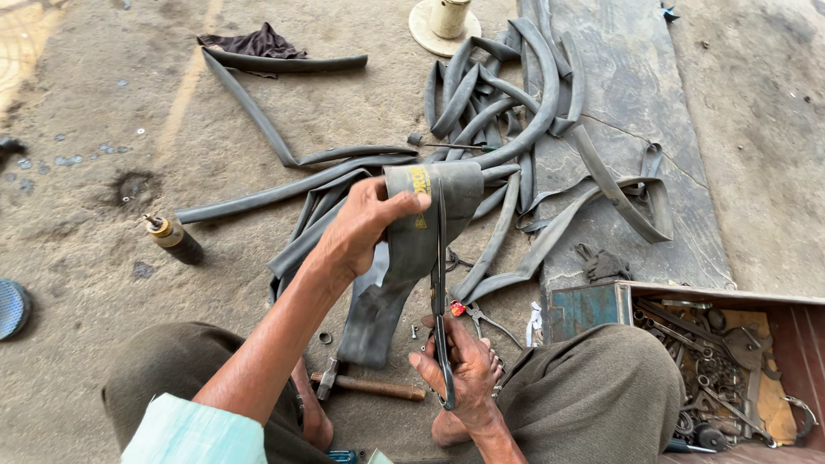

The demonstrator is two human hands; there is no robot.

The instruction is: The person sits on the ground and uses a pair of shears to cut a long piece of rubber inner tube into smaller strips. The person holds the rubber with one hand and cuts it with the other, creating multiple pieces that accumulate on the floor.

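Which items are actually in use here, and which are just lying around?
In use: left hand holding rubber tube piece; right hand working scissors.

Lying about: hammer, pliers, small bottle, loose tube strips, toolbox, dark cloth.

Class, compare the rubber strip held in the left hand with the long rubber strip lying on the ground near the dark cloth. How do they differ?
1. The held strip is lifted off the ground and folded over in the left hand; the ground strip lies flat.
2. The held strip is wide and short; the ground strip is narrow and long.
3. Scissors in the right hand meet the held strip; nothing touches the ground strip except the cloth.
Both are dark grey rubber.
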